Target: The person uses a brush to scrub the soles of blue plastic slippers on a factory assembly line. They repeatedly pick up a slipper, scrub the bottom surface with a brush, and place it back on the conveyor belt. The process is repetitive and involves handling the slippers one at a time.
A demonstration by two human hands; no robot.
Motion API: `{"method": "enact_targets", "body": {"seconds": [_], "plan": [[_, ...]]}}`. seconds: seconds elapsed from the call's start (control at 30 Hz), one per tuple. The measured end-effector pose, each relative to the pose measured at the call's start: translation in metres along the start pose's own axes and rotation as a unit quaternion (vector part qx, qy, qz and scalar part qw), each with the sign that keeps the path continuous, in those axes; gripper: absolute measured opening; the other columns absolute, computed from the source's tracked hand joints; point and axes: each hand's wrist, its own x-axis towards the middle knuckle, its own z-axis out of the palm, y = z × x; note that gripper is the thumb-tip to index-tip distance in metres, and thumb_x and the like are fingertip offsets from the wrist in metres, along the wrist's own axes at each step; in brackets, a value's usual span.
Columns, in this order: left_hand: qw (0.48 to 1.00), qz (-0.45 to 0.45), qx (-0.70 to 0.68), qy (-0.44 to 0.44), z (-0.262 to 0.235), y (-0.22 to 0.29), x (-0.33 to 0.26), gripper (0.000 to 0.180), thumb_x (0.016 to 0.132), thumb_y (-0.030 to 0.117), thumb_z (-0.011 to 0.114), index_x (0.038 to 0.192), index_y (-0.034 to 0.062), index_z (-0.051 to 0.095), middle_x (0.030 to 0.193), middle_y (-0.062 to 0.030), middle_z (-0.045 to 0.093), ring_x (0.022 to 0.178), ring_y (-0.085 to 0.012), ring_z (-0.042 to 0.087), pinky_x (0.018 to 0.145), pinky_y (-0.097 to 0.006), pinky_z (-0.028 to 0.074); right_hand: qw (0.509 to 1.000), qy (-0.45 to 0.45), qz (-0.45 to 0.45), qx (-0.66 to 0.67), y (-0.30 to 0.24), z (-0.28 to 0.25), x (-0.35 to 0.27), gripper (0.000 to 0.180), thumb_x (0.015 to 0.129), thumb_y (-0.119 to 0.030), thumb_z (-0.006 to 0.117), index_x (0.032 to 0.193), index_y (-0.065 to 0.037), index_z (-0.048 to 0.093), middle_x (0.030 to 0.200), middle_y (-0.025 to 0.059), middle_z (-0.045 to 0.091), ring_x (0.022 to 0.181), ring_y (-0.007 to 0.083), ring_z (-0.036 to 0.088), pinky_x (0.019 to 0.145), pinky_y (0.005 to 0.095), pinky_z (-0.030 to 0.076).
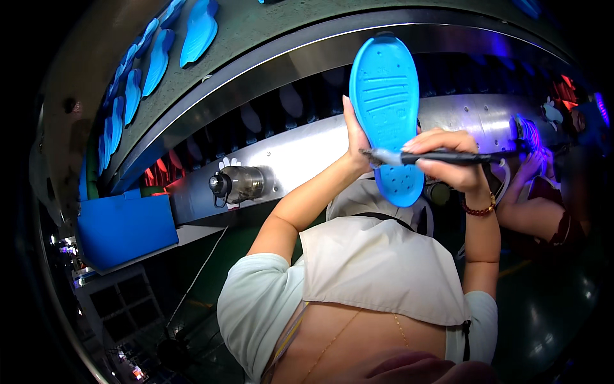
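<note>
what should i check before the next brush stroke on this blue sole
1. Left hand grips the blue sole from behind: ok.
2. Right hand holds the dark brush tool: ok.
3. Brush tip touching the sole near the heel: ok.
4. Tread side faces the camera: ok.
5. Glue or paint on the brush: cannot tell.
6. Co-worker's hand on the right is apart from the sole: ok.

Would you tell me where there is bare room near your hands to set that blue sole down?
The bare steel ledge, between the metal canister and the left hand, looks free. It is crowded around the blue sole, which the left hand holds while the right hand holds a dark brush against it. The belt above carries blue soles.
</note>
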Motion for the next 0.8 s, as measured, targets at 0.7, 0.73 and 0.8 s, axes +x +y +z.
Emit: {"method": "enact_targets", "body": {"seconds": [0.7, 0.73, 0.8], "plan": [[0.976, 0.209, 0.056, -0.040, -0.006, 0.038, 0.024, 0.103, 0.063, 0.081, 0.001, 0.118, 0.0018, 0.039, 0.096, -0.0231, 0.053, 0.084, -0.0355, 0.054, 0.075, -0.046, 0.045, 0.991, 0.105, 0.066, -0.054, 0.008, -0.003, -0.025, 0.022, 0.067, 0.004, 0.061, 0.090, 0.001, 0.061, 0.089, 0.0114, 0.061, 0.086, 0.0204, 0.055, 0.078, 0.0283, 0.043], [0.976, 0.209, 0.055, -0.040, -0.007, 0.039, 0.024, 0.103, 0.063, 0.081, 0.001, 0.118, 0.0018, 0.039, 0.096, -0.0231, 0.053, 0.084, -0.0355, 0.054, 0.075, -0.046, 0.045, 0.993, 0.051, 0.041, -0.101, 0.008, -0.002, -0.027, 0.023, 0.067, 0.004, 0.061, 0.090, 0.001, 0.061, 0.089, 0.0110, 0.061, 0.087, 0.0206, 0.055, 0.078, 0.0281, 0.042], [0.974, 0.192, 0.064, -0.103, -0.009, 0.045, 0.023, 0.105, 0.062, 0.081, -0.001, 0.119, 0.0018, 0.037, 0.096, -0.0234, 0.053, 0.086, -0.0360, 0.054, 0.076, -0.047, 0.045, 0.999, 0.026, 0.036, -0.028, 0.006, 0.003, -0.030, 0.022, 0.066, 0.004, 0.061, 0.088, 0.001, 0.061, 0.089, 0.0113, 0.061, 0.090, 0.0202, 0.054, 0.081, 0.0285, 0.042]]}}
